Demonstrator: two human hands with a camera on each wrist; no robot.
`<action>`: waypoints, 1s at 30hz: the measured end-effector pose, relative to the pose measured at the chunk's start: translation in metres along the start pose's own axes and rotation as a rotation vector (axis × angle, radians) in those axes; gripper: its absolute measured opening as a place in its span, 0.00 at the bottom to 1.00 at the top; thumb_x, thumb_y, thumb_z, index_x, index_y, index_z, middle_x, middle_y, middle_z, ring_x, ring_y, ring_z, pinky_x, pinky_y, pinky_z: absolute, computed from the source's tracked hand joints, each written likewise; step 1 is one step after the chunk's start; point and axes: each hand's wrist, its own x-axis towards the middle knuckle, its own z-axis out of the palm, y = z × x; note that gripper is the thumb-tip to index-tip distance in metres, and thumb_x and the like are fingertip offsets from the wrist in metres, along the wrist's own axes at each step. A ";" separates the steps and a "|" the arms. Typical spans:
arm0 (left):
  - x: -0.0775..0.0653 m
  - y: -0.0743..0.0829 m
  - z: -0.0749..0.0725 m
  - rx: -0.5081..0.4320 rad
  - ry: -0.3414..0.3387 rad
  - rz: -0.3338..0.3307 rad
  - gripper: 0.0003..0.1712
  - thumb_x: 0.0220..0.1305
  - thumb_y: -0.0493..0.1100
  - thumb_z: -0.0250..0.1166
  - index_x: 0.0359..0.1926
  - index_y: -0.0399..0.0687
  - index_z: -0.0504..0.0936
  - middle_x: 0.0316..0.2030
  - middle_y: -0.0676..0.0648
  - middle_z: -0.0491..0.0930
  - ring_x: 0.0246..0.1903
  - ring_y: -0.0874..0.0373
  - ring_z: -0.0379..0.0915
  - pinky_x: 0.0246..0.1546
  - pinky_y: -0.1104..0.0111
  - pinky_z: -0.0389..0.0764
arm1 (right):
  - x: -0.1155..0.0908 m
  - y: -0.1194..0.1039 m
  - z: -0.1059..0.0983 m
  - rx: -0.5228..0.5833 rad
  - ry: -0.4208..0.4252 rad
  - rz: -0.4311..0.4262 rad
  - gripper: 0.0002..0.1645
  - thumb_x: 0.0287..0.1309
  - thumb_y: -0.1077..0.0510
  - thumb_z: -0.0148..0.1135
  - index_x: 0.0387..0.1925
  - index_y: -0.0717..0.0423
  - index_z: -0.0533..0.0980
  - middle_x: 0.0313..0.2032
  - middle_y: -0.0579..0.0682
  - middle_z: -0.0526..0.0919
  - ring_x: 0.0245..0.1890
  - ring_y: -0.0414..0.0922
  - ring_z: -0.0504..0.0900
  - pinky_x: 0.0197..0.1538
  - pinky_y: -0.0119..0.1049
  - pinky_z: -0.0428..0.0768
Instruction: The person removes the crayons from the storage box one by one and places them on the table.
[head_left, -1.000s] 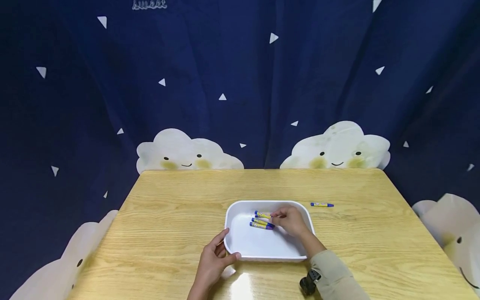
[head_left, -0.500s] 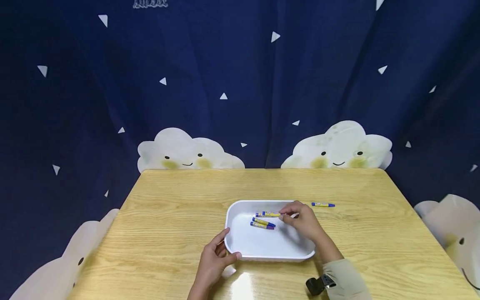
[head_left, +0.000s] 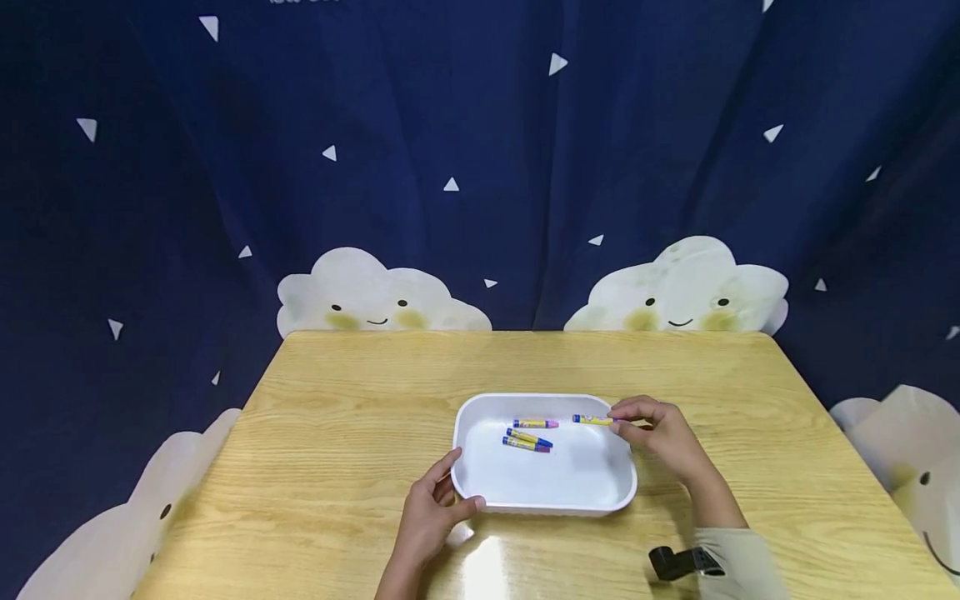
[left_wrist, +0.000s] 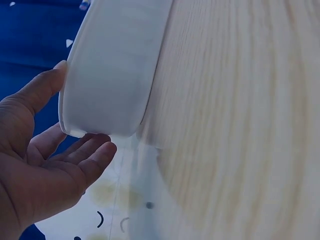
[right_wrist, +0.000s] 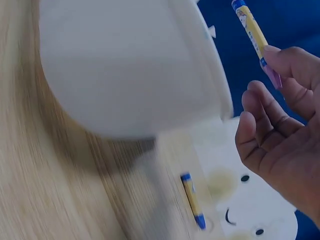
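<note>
My left hand (head_left: pixel 426 515) grips the near-left corner of a white tray (head_left: pixel 570 485), its thumb and forefinger at the rim. In the left wrist view its other fingers lie against the tray's outer wall. Between thumb and fingertips my right hand (head_left: pixel 666 437) pinches a yellow-wrapped crayon (right_wrist: pixel 252 33) with a purple tip, held over the tray's far-right rim. Inside the tray lie three more crayons: a pink-tipped crayon (head_left: pixel 531 424) at the back, a blue-tipped crayon (head_left: pixel 528 437) and a purple-tipped crayon (head_left: pixel 523 444) close together in front of it.
A blue crayon (right_wrist: pixel 193 201) lies on the wooden table (head_left: pixel 360 400) beyond the tray's right end, mostly hidden by my right hand in the head view. Behind the table hangs a dark blue curtain (head_left: pixel 420 217) with cloud prints.
The right hand has lifted a crayon from the group in the tray and carried it right to the far-right rim. My left hand keeps its hold on the tray.
</note>
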 end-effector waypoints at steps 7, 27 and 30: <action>0.000 0.001 0.000 -0.003 -0.001 0.000 0.46 0.44 0.27 0.72 0.65 0.30 0.61 0.56 0.25 0.66 0.55 0.37 0.66 0.51 0.61 0.75 | -0.011 0.018 -0.024 0.015 0.041 0.003 0.09 0.53 0.64 0.66 0.36 0.67 0.80 0.42 0.55 0.79 0.41 0.33 0.75 0.36 0.29 0.80; -0.002 0.001 0.000 -0.016 0.005 -0.012 0.47 0.44 0.27 0.72 0.65 0.31 0.60 0.57 0.24 0.64 0.55 0.37 0.66 0.49 0.64 0.77 | -0.014 0.077 -0.065 -0.094 0.098 0.214 0.17 0.57 0.58 0.64 0.43 0.69 0.79 0.37 0.50 0.82 0.36 0.32 0.74 0.37 0.25 0.76; -0.001 0.002 0.000 -0.015 0.008 -0.017 0.46 0.44 0.27 0.72 0.65 0.31 0.61 0.57 0.25 0.64 0.55 0.37 0.66 0.49 0.64 0.77 | -0.010 0.083 -0.068 -0.117 0.082 0.257 0.19 0.59 0.56 0.62 0.45 0.69 0.78 0.39 0.54 0.82 0.38 0.34 0.74 0.38 0.25 0.75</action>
